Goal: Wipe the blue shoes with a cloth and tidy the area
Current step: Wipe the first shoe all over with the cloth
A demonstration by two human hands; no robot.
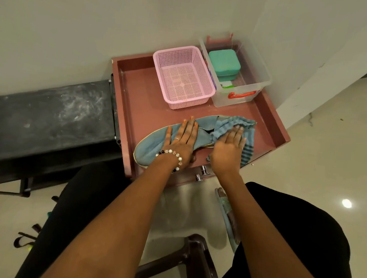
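A blue slip-on shoe [153,145] lies on its side across the front of the reddish tray-top cabinet [138,91], toe to the lower left. My left hand [183,139], with a bead bracelet at the wrist, lies flat on the shoe's middle with straight fingers. A blue striped cloth [236,126] covers the shoe's heel end at the right. My right hand [229,148] presses flat on the cloth, fingers spread. A second blue shoe [227,214] lies on the floor between my knees, partly hidden by my right arm.
A pink mesh basket [183,77] and a clear plastic box [238,77] holding a teal case [224,64] stand at the back of the tray. A dark shoe rack [48,117] sits left. Walls close behind; a dark stool [195,258] is below.
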